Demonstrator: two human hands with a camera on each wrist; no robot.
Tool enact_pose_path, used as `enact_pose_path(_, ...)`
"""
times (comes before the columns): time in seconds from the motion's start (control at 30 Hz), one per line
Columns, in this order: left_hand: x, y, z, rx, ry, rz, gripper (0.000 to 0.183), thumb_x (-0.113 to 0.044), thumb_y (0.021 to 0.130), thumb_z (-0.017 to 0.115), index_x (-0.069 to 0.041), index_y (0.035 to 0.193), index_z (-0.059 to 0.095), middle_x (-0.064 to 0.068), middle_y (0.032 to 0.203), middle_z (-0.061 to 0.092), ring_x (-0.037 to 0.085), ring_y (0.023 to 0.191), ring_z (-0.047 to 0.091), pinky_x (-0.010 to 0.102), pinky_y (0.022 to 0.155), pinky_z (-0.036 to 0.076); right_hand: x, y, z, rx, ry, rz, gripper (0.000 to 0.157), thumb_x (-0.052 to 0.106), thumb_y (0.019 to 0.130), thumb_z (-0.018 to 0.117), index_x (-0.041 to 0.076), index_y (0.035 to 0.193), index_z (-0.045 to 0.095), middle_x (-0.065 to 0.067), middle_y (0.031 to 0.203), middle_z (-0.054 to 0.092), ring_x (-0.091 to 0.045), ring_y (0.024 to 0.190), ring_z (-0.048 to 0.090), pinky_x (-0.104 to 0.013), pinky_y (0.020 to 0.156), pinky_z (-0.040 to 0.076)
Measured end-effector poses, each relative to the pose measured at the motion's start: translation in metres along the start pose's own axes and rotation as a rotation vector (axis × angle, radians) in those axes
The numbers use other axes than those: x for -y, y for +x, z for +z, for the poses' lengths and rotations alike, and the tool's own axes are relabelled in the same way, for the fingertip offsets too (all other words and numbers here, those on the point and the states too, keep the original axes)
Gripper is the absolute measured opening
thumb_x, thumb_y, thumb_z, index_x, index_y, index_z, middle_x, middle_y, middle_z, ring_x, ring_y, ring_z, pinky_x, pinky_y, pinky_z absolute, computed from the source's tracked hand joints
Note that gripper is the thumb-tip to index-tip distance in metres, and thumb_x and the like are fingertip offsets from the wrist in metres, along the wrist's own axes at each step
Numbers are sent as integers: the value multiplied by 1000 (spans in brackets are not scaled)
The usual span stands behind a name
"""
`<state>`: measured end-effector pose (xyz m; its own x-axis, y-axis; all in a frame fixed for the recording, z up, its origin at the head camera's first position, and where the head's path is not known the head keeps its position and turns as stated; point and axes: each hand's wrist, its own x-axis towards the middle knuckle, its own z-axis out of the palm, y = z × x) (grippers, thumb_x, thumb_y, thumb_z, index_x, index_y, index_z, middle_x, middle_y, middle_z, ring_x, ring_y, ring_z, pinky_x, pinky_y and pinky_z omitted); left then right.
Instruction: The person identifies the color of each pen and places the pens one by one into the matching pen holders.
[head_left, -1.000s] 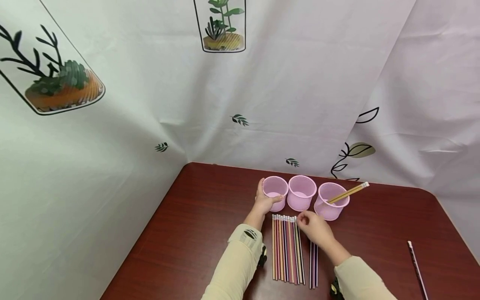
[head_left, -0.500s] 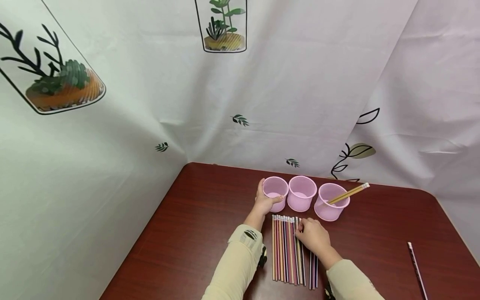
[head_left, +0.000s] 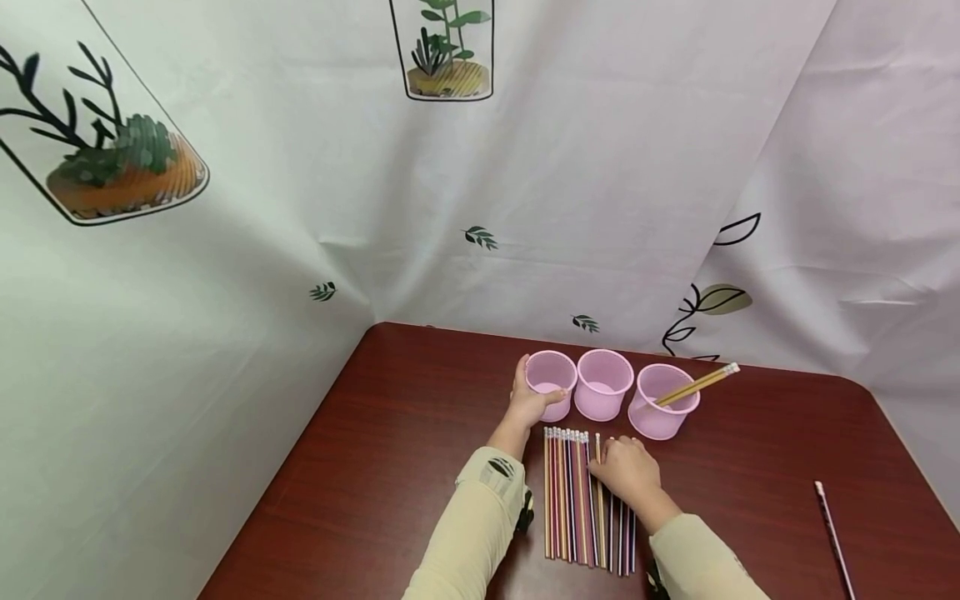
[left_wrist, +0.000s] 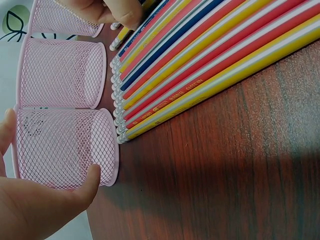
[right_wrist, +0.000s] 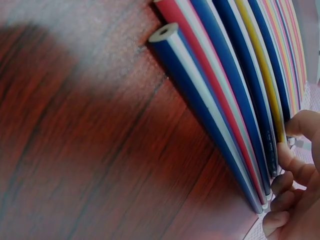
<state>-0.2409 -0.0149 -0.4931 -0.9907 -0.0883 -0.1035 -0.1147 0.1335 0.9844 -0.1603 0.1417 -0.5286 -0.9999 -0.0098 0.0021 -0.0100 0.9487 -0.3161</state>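
Note:
My left hand (head_left: 527,406) grips the leftmost pink mesh pencil cup (left_wrist: 57,145), thumb on its near side and fingers round the far side. Below the cups lies a row of striped pencils (head_left: 562,508), eraser ends toward the cups. Just right of this row, my right hand (head_left: 630,472) pinches a yellow pencil (right_wrist: 265,70) near its eraser end, thumb and forefinger on either side. Its other fingers are curled over several dark blue and red pencils (right_wrist: 220,100) lying alongside, whose eraser ends they partly hide in the head view.
A middle pink cup (head_left: 600,407) stands beside the left one. The right pink cup (head_left: 654,423) holds yellow pencils (head_left: 699,384) leaning right. A lone pencil (head_left: 834,537) lies at the far right of the brown table (head_left: 420,433). Patterned cloth (head_left: 360,167) hangs behind.
My right hand has come down and slightly toward me over the pencils. A dark pencil has shifted right from the row, and the yellow one now lies apart from it. My left hand stays put.

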Motion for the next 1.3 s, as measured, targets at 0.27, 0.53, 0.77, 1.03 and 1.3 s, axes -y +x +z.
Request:
enact_pose_path(0.27,-1,-1,0,0,8,1,93,0,63,80,-20,141,33,16,140,37,40,125,28,53,101,25,1,0,-3,17,57,61,29,30,71,68,10,56,52,-12,68,58,-34,69,57,-47,55,46)
enact_pose_path(0.53,0,0,0,1,5,-1,94,0,63,80,-20,141,32,16,141,36,40,125,28,54,102,24,2,1,-11,53,138,88,32,32,73,64,14,53,49,0,55,49,-19,53,48,-38,46,39)
enact_pose_path(0.77,0,0,0,0,16,5,94,0,63,80,-20,141,32,16,141,36,40,125,29,54,101,25,3,0,-19,53,185,115,26,28,72,62,15,54,48,2,53,45,-17,51,44,-34,47,37)
enact_pose_path(1.03,1,0,0,-3,12,4,94,-1,62,80,-20,141,33,16,140,37,40,124,29,53,101,25,-3,0,-28,30,229,104,21,27,73,62,14,61,51,2,58,48,-16,55,45,-34,50,37)
enact_pose_path(1.3,1,0,0,-2,2,8,93,0,63,80,-19,140,33,16,140,37,40,124,29,53,101,24,-3,2,-39,24,263,104,19,27,75,62,12,66,53,2,60,50,-16,55,46,-33,51,37)
